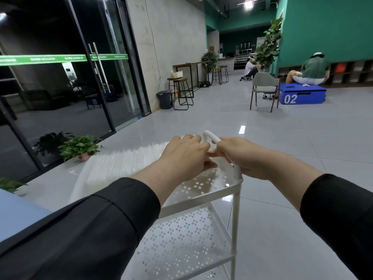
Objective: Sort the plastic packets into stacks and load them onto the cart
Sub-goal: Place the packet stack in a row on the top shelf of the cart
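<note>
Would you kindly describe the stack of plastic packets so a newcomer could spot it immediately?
Find the white perforated cart in the foreground. On its top shelf, under the left hand, lies the stack of plastic packets. It is the only translucent white, ribbed pile there; the lower shelves look bare.

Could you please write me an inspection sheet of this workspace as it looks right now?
Surface: white perforated top shelf of the cart, partly bare; lower shelves bare where visible.
Job's things: a stack of clear plastic packets lies on the top shelf's left part.
Clutter: nothing seen on the cart.
Hands: left hand rests on the packets beside the cart handle, fingers curled; its grip is unclear. Right hand grips the handle.
Cables: nothing seen.
Surroundings: tiled floor, glass doors on the left, potted plants, stools, a bin, a grey chair, a blue box marked 02, two seated people far off.
</note>
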A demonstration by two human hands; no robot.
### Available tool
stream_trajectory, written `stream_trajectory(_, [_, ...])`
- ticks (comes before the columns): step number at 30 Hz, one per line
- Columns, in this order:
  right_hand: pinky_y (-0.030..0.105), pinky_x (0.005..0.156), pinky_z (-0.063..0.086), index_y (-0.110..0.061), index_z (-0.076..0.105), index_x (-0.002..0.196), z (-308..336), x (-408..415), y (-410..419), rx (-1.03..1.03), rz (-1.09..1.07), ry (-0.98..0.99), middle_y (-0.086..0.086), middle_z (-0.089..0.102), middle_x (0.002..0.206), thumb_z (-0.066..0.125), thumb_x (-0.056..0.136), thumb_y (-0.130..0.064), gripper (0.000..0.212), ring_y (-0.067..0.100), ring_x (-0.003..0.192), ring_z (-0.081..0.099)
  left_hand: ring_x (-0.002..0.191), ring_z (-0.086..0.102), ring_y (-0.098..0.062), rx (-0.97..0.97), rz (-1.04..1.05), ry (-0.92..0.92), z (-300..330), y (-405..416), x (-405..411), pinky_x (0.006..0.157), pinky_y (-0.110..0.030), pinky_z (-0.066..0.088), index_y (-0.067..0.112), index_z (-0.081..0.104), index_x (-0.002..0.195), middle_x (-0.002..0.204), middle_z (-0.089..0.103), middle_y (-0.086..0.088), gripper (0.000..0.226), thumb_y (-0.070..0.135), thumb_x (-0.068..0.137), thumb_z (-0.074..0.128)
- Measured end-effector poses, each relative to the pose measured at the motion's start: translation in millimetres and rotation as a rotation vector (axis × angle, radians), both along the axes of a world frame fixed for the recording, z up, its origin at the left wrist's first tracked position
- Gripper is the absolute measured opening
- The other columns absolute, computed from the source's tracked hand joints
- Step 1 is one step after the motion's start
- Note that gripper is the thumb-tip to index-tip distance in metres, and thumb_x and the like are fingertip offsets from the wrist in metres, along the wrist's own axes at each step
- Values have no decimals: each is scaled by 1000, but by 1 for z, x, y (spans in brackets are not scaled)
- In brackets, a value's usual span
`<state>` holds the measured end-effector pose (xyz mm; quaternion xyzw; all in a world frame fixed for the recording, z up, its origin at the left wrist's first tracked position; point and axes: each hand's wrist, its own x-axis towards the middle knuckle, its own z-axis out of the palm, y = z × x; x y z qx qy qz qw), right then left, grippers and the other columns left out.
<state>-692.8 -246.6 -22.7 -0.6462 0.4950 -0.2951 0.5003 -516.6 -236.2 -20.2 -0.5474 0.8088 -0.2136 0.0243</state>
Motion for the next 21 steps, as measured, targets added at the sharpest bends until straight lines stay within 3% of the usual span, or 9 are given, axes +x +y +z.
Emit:
stream_trajectory(3, [34,77,51,-12,64,115,-1,4,0,-24,-1,3,20,68,119,48,97,-16,25,28,99,70,117,53,-24,41,13,61,0,-3,-2,84,-35,40,17,47,133,123,55,-3,62,68,97,44])
stream_trajectory(8, [48,98,51,-26,69,110,-6,4,-2,-152,-81,57,7,71,113,42,103,-40,32,28,110,67,121,53,-22,46,21,134,0,-2,-3,83,-34,39,18,45,139,128,52,0,76,76,90,47])
stream_trajectory(11, [41,100,50,-31,67,121,-5,5,2,-183,-64,50,-7,68,119,37,107,-42,35,19,113,64,126,52,-21,6,21,108,0,2,-4,90,-39,43,22,43,143,134,52,2,89,86,82,43])
stream_trajectory(15, [44,99,50,-24,63,113,0,6,7,-266,-78,95,1,66,118,34,107,-45,37,21,113,62,135,46,-21,30,56,185,11,14,-4,104,-44,43,22,34,151,148,47,3,99,90,80,34])
stream_trajectory(18, [33,90,49,-25,63,113,5,4,11,-331,-89,124,1,65,117,33,108,-43,35,17,107,59,138,43,-21,24,106,280,23,29,2,109,-44,39,20,38,150,151,46,0,82,78,94,27])
stream_trajectory(21, [24,93,35,-15,54,140,15,5,16,-452,-120,205,3,57,140,34,109,-40,45,20,128,50,138,45,-23,-8,164,376,32,46,19,109,-44,40,21,39,151,152,48,0,66,65,102,25])
